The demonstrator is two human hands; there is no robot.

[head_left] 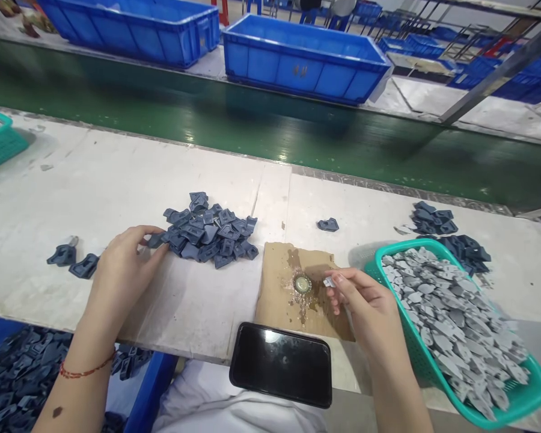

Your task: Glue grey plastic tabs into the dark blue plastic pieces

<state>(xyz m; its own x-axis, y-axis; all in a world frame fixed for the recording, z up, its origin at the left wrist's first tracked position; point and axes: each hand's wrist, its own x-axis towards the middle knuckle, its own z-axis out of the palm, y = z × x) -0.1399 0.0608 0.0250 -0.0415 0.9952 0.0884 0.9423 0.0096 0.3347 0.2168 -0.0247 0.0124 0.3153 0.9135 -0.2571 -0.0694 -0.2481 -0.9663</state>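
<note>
My left hand (127,267) is at the left edge of a pile of dark blue plastic parts (207,234), its thumb and fingers closed on one dark blue plastic part (157,240). Between the thumb and fingertips of my right hand (365,297) is a small light grey plastic piece (329,282). Just left of that piece, a small round dish or cap (302,284) with something shiny in it sits on a wet-stained piece of cardboard (277,300). To the right of my right hand stands a green basket (399,294) full of light grey plastic pieces (460,319).
A black phone (282,364) lies at the table's (94,186) front edge. One dark blue part (328,225) lies apart behind the cardboard. More lie behind the green basket. A blue bin (151,385) of dark parts is below left. Past the green belt (252,129) stand blue crates (297,63).
</note>
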